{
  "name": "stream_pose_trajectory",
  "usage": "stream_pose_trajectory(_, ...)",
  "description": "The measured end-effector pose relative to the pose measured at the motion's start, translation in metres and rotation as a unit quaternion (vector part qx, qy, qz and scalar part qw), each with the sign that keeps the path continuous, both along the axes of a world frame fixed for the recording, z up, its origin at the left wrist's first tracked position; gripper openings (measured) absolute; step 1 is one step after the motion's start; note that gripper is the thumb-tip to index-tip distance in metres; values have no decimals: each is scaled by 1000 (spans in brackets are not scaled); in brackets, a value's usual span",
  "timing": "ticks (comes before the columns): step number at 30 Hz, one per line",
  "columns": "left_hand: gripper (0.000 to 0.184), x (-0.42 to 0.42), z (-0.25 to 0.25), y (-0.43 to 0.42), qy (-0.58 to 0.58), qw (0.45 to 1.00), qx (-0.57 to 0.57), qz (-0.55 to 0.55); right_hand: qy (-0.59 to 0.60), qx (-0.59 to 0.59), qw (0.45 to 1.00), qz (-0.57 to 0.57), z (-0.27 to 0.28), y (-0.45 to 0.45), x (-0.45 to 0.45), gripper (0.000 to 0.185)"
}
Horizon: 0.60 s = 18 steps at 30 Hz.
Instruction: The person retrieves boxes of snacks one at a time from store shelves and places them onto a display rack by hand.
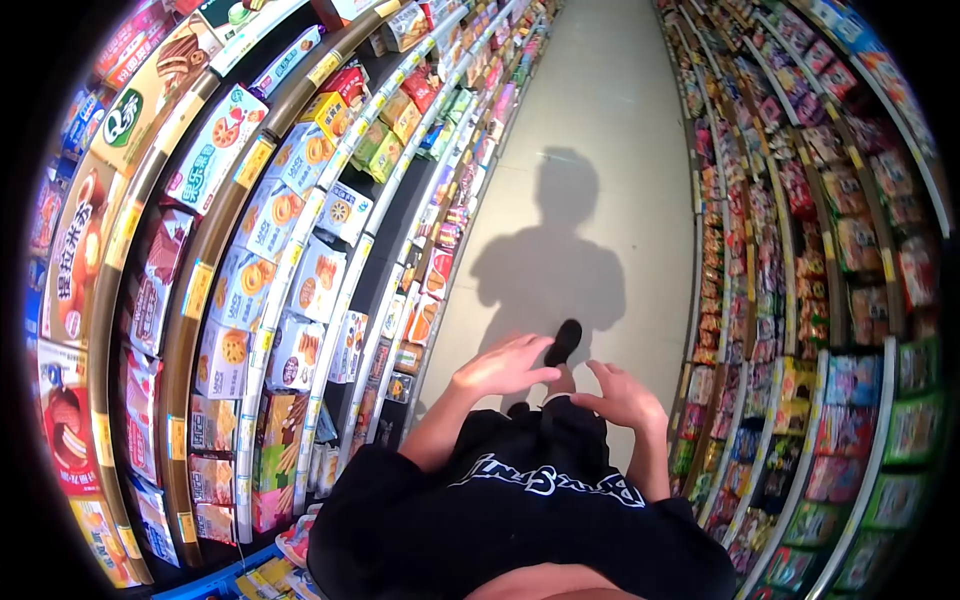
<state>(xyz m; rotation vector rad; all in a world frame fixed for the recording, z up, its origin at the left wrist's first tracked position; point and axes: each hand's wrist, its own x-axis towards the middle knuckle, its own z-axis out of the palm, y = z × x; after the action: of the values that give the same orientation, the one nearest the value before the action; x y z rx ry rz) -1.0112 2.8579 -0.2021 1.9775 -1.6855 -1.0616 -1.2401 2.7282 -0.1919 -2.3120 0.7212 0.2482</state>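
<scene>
My left hand (508, 368) is held in front of my body, fingers stretched out, with nothing in it. Opposite it, my right hand (622, 395) is also raised with its fingers apart and holds nothing. A gap separates the two hands. Both are in the air above the aisle floor and touch no goods. Boxed biscuits (297, 352) stand on the shelf to the left of my left hand. Bagged snacks (702, 385) line the shelf on the right, nearest to my right hand.
A pale tiled floor (600, 70) runs ahead between two long shelf rows, with my shadow (560, 240) on it. My black shoe (566, 340) shows below the hands. At the lower left is a blue edge (222, 577) with yellow packages (280, 580) beside it.
</scene>
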Motion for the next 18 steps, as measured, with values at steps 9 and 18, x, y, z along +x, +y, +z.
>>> stream_pose_trajectory(9,76,120,-17,-77,-50,968,152,194,94,-19,992,84,-2,-203,155,69)
stream_pose_trajectory(18,70,229,32,-202,-203,883,-85,415,-123,-93,970,189,42,-330,336,84)
